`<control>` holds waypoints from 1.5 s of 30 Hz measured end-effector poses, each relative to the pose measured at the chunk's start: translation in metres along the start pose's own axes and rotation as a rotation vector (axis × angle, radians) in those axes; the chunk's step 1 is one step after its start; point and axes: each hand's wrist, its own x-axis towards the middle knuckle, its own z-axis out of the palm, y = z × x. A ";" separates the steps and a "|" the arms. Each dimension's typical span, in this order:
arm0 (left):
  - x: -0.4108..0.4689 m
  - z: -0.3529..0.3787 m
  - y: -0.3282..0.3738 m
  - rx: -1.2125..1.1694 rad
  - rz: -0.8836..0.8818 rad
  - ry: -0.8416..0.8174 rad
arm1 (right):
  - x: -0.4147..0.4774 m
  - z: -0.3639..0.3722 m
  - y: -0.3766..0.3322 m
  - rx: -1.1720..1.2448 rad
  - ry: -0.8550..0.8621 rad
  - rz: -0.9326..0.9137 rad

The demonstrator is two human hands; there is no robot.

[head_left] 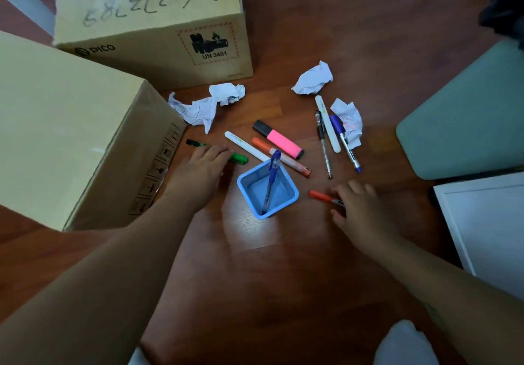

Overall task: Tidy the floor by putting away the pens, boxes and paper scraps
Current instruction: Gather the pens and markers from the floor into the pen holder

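Note:
A blue square pen holder (286, 183) stands on the wooden floor with one blue pen (272, 173) upright in it. My left hand (202, 170) lies over a green marker (238, 158), fingers resting on it. My right hand (358, 204) touches an orange pen (320, 196) right of the holder; whether it grips it is unclear. Beyond the holder lie a white marker (246, 146), an orange marker (279, 156) and a pink highlighter (279, 139). Further right lie a black pen (323, 143), a white pen (329, 123) and a purple pen (344, 142). Crumpled paper scraps (313, 79) (226, 94) (195, 111) (350, 122) lie around them.
Two cardboard boxes stand at the left: a large one (71, 143) close by and one marked PICO (153, 24) behind it. A pale green cushion or seat (467, 121) and a white board (487, 228) border the right side. Dark cloth (504, 10) sits at top right.

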 end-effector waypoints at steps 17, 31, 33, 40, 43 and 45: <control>-0.044 -0.081 0.018 -0.725 -0.238 0.377 | 0.026 -0.104 -0.080 0.853 0.287 -0.013; -0.066 -0.110 0.076 -1.234 -0.300 0.312 | 0.022 -0.083 -0.077 0.684 0.074 -0.142; -0.063 -0.104 0.079 -1.143 -0.314 0.222 | 0.030 -0.083 -0.066 0.709 0.131 -0.071; -0.056 -0.088 0.069 -0.982 -0.295 0.079 | 0.054 -0.065 -0.032 0.457 0.101 -0.006; -0.047 -0.090 0.053 -1.076 -0.324 0.076 | 0.057 -0.056 -0.032 0.364 0.075 -0.001; -0.035 -0.083 0.041 -0.981 -0.346 0.121 | 0.061 -0.049 -0.034 0.259 0.053 -0.014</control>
